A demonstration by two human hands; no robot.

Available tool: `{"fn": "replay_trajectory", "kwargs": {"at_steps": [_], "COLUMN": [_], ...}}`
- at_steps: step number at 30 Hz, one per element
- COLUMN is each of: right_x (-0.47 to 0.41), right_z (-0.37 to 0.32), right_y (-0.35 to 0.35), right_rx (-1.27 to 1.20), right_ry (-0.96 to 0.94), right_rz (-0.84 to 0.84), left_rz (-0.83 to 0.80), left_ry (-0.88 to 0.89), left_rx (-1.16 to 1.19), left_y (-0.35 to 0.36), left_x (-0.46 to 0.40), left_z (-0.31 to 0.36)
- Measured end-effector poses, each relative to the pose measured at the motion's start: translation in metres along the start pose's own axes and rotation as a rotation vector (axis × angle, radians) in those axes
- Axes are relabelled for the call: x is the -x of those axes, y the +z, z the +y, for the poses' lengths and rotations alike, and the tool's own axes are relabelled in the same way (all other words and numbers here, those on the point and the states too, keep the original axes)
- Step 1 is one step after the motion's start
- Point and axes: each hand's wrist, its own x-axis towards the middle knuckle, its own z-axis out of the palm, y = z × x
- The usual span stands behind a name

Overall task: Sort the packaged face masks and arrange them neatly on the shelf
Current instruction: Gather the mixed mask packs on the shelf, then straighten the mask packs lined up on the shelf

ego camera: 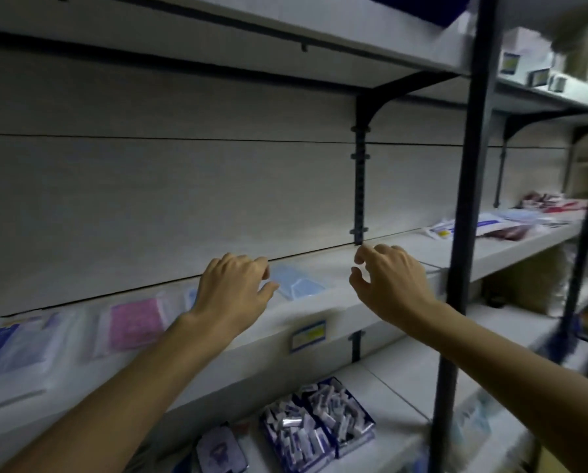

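Presently we find the shelf point(319, 303) holding packaged masks in a row: at far left a blue-and-clear pack point(16, 349), next a pink pack point(135, 322), then a light-blue pack point(294, 281) lying flat near the back panel. Our left hand point(232, 288) hovers at that light-blue pack's left edge, fingers loosely curled; whether it touches the wrapper we cannot tell. Our right hand point(388, 278) is just right of the pack, fingers relaxed, holding nothing. Below, on the lower shelf, a blue box point(316, 425) contains small wrapped items, beside a dark tin point(221, 450). A dark upright post point(463, 233) stands in front of the shelving at right, beyond which further packs point(490, 225) lie in a loose heap.
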Motion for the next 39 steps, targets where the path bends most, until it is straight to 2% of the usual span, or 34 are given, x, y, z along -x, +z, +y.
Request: {"fn": "replay_trajectory", "kwargs": {"at_steps": [9, 17, 27, 39], "right_x": [0.040, 0.068, 0.055, -0.027], "right_z": [0.173, 0.311, 0.429, 0.600], "right_y": [-0.058, -0.078, -0.043, 0.002], "right_rx": [0.006, 0.057, 0.051, 0.095], "right_ry": [0.069, 0.163, 0.277, 0.285], "right_rz": [-0.118, -0.143, -0.212, -0.213], "left_rz": [-0.016, -0.057, -0.113, -0.085], "left_ry": [0.103, 0.165, 0.259, 0.293], "left_rx": [0.137, 0.222, 0.251, 0.331], "left_y": [0.044, 0.087, 0.156, 0.269], "left_x": [-0.042, -0.075, -0.146, -0.299], "left_z": [0.168, 0.306, 0.410, 0.532]}}
